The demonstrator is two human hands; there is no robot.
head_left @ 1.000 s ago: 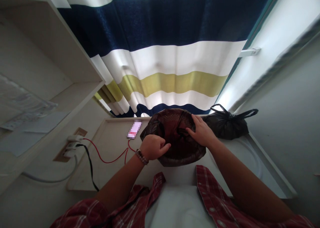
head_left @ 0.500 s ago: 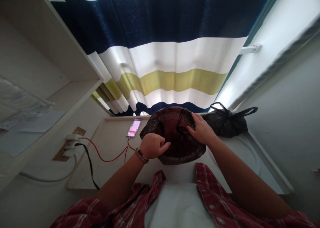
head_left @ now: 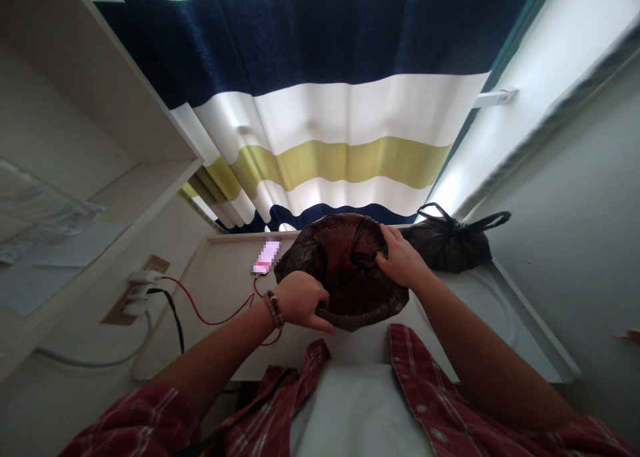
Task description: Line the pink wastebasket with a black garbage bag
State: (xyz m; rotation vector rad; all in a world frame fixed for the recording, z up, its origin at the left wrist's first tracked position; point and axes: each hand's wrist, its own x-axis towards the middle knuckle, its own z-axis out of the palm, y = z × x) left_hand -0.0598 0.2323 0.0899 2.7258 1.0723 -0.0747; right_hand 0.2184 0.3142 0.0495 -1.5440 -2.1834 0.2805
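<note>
A round, dark reddish trash bin (head_left: pixel 345 267) stands in front of me, its opening facing up. A thin black garbage bag (head_left: pixel 367 317) lines it and folds out over the rim. My left hand (head_left: pixel 303 300) is closed on the near-left rim, pinching the bag's edge with the thumb low on the outside. On the right side, my right hand (head_left: pixel 403 260) is wrapped over the rim, its fingers on the bag and its thumb toward the inside. A bunched dark fold of the bag lies within the bin beside that thumb.
A tied black plastic bag (head_left: pixel 453 247) sits right of the bin on the white tabletop (head_left: pixel 215 270). A pixelated phone-like item (head_left: pixel 267 255) with a red cable (head_left: pixel 200 317) lies left. Plugs (head_left: pixel 143 290) fill a wall outlet; a striped curtain (head_left: pixel 320 110) hangs behind.
My left hand has shifted from above the bin's opening down and outward onto the near-left rim, taking hold of the bag's edge. My right hand stays at the right rim.
</note>
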